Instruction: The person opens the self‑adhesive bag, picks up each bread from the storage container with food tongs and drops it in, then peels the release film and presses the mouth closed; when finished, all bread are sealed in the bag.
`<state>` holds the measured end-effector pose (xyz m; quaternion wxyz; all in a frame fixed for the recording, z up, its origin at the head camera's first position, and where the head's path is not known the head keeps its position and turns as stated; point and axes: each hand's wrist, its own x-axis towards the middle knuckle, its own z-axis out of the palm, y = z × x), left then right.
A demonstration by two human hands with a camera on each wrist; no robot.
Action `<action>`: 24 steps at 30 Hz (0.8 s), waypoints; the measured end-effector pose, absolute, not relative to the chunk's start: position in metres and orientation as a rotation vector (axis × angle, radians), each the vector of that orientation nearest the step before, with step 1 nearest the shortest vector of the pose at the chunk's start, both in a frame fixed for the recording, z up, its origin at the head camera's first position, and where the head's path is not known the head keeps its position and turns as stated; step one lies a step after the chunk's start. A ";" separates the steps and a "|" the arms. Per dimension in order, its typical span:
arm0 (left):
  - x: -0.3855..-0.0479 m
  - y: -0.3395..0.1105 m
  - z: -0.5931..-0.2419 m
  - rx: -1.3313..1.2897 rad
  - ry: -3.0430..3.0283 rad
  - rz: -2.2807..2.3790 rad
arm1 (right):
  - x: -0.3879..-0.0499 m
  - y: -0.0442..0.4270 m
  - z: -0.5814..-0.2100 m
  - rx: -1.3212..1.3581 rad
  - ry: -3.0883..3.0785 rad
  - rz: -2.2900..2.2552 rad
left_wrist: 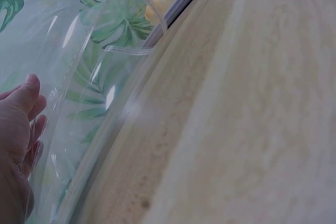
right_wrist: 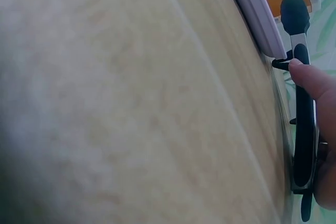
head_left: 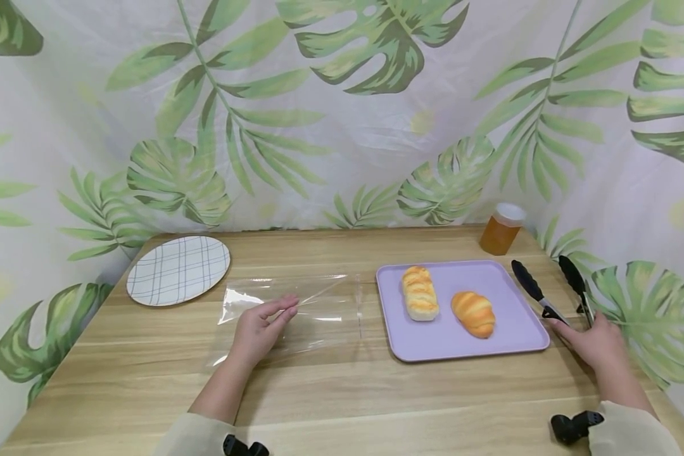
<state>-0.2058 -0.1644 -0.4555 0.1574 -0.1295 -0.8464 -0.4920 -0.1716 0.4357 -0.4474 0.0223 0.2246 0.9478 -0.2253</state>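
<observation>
My left hand (head_left: 260, 330) pinches the upper layer of a clear plastic bag (head_left: 327, 318) between thumb and fingers, lifting the film a little; the bag lies flat on the table left of the tray. In the left wrist view the film (left_wrist: 86, 103) stands up beside the fingers. My right hand (head_left: 595, 345) grips black-and-silver tongs (head_left: 527, 281) beside the tray's right edge, their two black tips spread apart. On the lilac tray (head_left: 433, 345) rest a long bread roll (head_left: 420, 294) and a croissant-shaped bread (head_left: 474, 314), side by side and apart.
A white plate with a grid pattern (head_left: 178, 270) sits at the back left of the wooden table (head_left: 376, 405). Near the back right stands an amber jar (head_left: 500, 234) with a white lid. A leaf-print cloth (head_left: 365, 126) hangs behind and beside the table.
</observation>
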 end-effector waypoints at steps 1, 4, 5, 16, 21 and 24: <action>-0.206 -0.164 -0.456 -0.369 -2.422 -1.408 | -0.171 0.436 -0.448 0.707 2.934 -0.710; -0.205 -0.164 -0.457 -0.366 -2.425 -1.405 | -0.169 0.434 -0.447 0.741 2.938 -0.757; -0.205 -0.164 -0.457 -0.365 -2.428 -1.403 | -0.168 0.433 -0.447 0.756 2.932 -0.781; -0.205 -0.163 -0.456 -0.371 -2.431 -1.412 | -0.134 0.405 -0.429 0.730 3.038 -0.916; -0.205 -0.163 -0.457 -0.369 -2.432 -1.386 | -0.115 0.376 -0.421 0.633 3.084 -0.882; -0.206 -0.163 -0.457 -0.365 -2.428 -1.380 | -0.102 0.361 -0.420 0.586 3.057 -0.891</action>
